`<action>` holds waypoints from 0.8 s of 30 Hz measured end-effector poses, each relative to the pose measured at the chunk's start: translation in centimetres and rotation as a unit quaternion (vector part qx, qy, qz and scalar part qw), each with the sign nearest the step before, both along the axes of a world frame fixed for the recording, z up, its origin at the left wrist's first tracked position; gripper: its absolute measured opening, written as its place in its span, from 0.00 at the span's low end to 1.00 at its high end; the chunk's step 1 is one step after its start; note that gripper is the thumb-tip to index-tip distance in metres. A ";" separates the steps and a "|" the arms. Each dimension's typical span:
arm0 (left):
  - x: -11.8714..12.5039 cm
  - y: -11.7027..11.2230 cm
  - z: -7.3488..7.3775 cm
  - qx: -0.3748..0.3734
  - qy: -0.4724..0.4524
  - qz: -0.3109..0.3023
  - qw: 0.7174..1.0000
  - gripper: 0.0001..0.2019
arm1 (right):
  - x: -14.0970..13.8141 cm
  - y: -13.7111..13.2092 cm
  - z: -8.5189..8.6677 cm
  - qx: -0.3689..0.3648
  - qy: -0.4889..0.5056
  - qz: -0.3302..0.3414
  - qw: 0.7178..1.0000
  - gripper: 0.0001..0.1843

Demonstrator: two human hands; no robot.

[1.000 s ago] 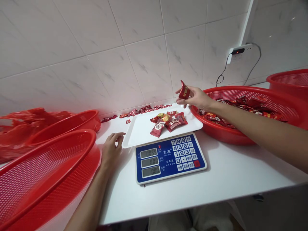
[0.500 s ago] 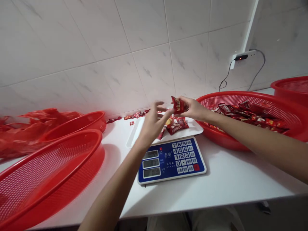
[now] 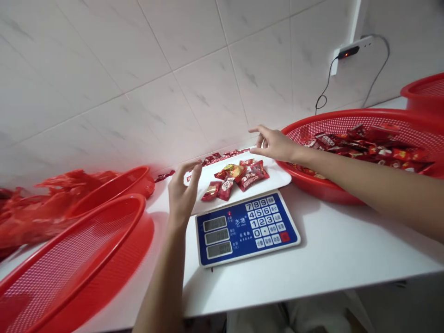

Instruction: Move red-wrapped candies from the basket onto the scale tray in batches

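**Both hands empty above six packets on the scale**

My left hand (image 3: 183, 192) and right hand (image 3: 274, 144) hold nothing, their fingers spread. At 12 o'clock, six candy packets (image 3: 249, 180) lie overlapping on a white tray (image 3: 277, 178), which sits on a blue digital scale (image 3: 246, 229) on the table (image 3: 326, 273). The scale's readouts are too blurred to read. A careless knock from either hand could shift the tray, push a packet off its edge or disturb the weight.

I count four red mesh baskets: a full one (image 3: 333, 115) and another (image 3: 425, 90) at 2 o'clock, and a near one (image 3: 86, 226) and a far one (image 3: 114, 185) at 10 o'clock. One red plastic bag (image 3: 45, 212) lies at 9 o'clock. Loose packets (image 3: 225, 156) along the wall are too bunched to count.
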State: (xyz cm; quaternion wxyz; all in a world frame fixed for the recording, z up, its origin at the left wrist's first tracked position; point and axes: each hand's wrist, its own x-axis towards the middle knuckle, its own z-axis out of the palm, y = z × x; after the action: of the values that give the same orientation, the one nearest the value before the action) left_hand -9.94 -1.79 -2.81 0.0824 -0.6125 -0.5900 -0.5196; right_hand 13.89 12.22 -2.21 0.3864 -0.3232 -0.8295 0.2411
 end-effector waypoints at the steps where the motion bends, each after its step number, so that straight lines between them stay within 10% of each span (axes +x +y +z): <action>1: -0.2 -0.4 -0.3 0.030 -0.015 0.009 0.999 0.13 | 0.0 0.0 -0.1 0.001 -0.008 -0.002 1.000 0.33; 7: -0.1 -2.4 -0.5 0.205 -0.050 0.037 0.977 0.12 | -0.1 -0.2 -0.5 0.024 -0.040 -0.014 0.999 0.25; 24: -0.5 -2.4 -1.2 0.175 -0.042 0.056 0.982 0.14 | 0.1 0.0 -0.6 0.009 -0.058 -0.005 0.998 0.24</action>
State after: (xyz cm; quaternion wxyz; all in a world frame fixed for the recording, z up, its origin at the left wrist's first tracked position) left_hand -10.47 -4.15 -3.96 0.1925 -0.5319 -0.5261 -0.6350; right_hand 13.95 12.18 -2.81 0.3416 -0.3373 -0.8512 0.2119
